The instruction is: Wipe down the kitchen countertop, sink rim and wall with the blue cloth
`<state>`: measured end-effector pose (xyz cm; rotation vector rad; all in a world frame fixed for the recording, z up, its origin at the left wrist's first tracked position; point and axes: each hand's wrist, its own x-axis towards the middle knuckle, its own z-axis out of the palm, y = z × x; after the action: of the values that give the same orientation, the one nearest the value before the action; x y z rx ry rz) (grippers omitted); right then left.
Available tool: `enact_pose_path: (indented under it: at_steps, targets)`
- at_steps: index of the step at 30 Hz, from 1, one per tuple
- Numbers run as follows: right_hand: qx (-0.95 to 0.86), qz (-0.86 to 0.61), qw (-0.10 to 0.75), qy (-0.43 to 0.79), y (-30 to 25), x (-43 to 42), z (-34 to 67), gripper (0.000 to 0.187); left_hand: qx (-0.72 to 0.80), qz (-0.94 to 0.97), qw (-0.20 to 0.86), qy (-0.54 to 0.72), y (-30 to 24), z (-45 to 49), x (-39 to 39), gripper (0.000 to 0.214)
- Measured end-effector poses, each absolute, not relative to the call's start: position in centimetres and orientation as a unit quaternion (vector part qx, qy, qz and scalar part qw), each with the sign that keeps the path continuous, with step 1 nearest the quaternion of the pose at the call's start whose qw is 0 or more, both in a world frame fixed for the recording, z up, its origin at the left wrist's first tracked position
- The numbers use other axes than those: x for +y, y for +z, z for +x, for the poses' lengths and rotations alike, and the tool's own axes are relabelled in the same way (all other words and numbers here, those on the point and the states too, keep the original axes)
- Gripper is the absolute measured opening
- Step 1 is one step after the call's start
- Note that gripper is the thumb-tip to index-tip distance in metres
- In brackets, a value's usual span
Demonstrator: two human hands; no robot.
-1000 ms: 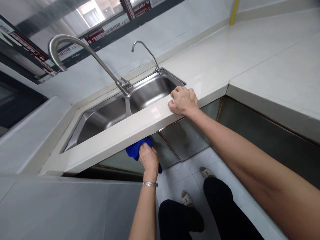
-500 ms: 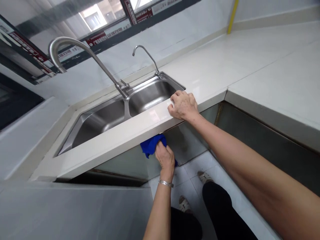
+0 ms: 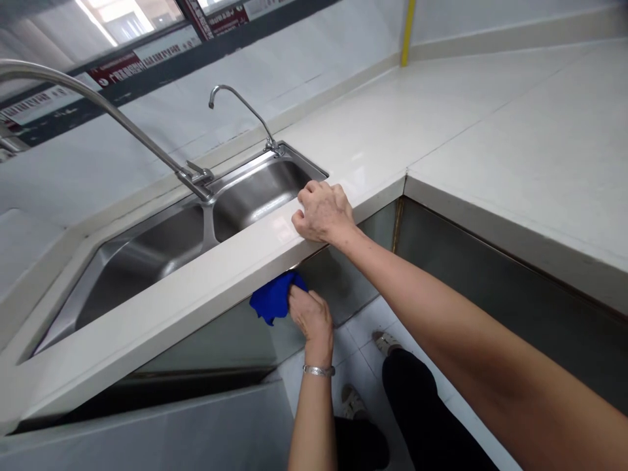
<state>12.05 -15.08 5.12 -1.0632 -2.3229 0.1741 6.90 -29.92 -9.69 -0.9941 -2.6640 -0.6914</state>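
My left hand [image 3: 311, 314], with a silver bracelet at its wrist, is closed on a blue cloth [image 3: 275, 297]. It holds the cloth against the glossy cabinet front [image 3: 220, 340], just below the countertop's front edge. Part of the cloth is covered by my fingers. Higher up and to the right, my right hand [image 3: 324, 210] rests on the pale countertop [image 3: 230, 265], its bent fingers gripping the front strip beside the sink. Its fingertips are partly hidden behind the knuckles. Behind that strip lies a steel double-bowl sink [image 3: 209, 226].
A large curved faucet [image 3: 132, 131] and a thin small tap [image 3: 245, 108] rise behind the sink. Rightward the counter turns a corner above dark cabinet panels [image 3: 490, 281]. A yellow pipe [image 3: 407, 33] runs up the back wall. My feet are on floor tiles [image 3: 360, 366].
The view has swung to the right, so sink, faucet and counter sit further left in the picture. My left hand still holds the blue cloth under the edge; my right hand keeps its place.
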Motion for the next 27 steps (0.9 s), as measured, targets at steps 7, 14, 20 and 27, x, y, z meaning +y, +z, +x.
enact_pose_path:
  at_steps: [7, 14, 20, 27]
  targets:
    - [-0.867, -0.399, 0.288, 0.070, 5.3, -15.3, 12.1, 0.030, -0.915, -0.326, 0.101, -0.215, -8.0, 8.0, -29.9, 0.026]
    - [-0.873, -0.394, 0.281, 0.065, 5.5, -15.2, 12.4, 0.031, -0.901, -0.382, 0.093, -0.181, -9.3, 9.9, -29.6, 0.028]
    - [-0.873, -0.382, 0.295, 0.071, 5.5, -15.1, 12.4, 0.032, -0.891, -0.421, 0.091, -0.142, -9.2, 9.8, -28.0, 0.025]
    - [-0.873, -0.382, 0.292, 0.081, 5.7, -15.2, 12.6, 0.032, -0.821, -0.552, 0.099, -0.103, -8.7, 9.7, -26.8, 0.027]
